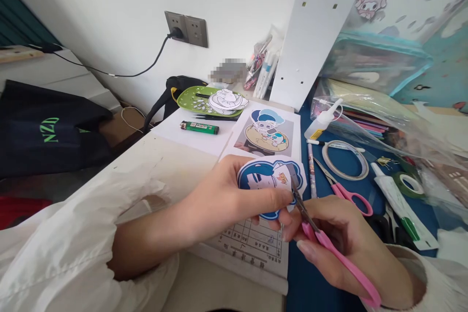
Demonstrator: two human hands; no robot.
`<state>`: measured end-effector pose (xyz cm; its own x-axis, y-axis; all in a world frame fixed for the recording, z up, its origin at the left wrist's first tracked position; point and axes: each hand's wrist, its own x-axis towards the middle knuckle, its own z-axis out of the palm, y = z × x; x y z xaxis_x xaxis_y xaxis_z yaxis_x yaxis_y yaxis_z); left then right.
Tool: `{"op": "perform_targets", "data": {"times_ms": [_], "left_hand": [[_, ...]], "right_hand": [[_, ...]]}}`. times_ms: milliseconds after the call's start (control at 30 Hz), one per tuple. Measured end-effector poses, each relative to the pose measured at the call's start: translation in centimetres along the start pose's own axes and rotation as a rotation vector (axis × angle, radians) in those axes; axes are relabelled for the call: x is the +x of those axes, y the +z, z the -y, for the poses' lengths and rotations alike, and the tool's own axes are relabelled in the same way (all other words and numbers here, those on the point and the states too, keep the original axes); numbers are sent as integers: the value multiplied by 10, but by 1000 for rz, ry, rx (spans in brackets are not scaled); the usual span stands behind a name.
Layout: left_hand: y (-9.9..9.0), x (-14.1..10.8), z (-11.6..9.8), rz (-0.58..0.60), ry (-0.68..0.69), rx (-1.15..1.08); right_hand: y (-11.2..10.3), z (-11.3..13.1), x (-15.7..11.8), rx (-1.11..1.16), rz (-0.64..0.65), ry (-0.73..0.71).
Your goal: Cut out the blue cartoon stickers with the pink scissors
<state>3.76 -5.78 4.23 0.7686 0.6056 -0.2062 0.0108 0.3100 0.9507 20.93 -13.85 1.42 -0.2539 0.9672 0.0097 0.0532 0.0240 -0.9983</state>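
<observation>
My left hand (237,200) pinches a paper cutout (261,173) printed with a blue-haired cartoon figure, its thumb lying across the front. A white margin shows along the cutout's right edge. In my right hand (336,234) is a pair of pink-handled scissors (321,239), with the blades pointing up and left against that edge. The blade tips meet the paper near my left thumb. Behind the cutout lies a printed sheet (266,131) with a colour picture of cartoon figures. Under my hands is a form printed with a table (252,248).
A green lighter (199,127) and a green tray (190,97) lie at the back left. On the blue mat at right are a second pair of pink scissors (351,197), a tape roll (346,160), a glue bottle (323,119) and a white tube (404,204).
</observation>
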Motion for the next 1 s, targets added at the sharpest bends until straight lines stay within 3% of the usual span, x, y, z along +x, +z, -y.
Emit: {"op": "perform_targets", "data": {"times_ms": [333, 1000], "left_hand": [[0, 1, 0, 18, 27, 4], [0, 1, -2, -41, -47, 34]], "right_hand": [[3, 1, 1, -16, -52, 0], [1, 3, 4, -167, -20, -5]]}}
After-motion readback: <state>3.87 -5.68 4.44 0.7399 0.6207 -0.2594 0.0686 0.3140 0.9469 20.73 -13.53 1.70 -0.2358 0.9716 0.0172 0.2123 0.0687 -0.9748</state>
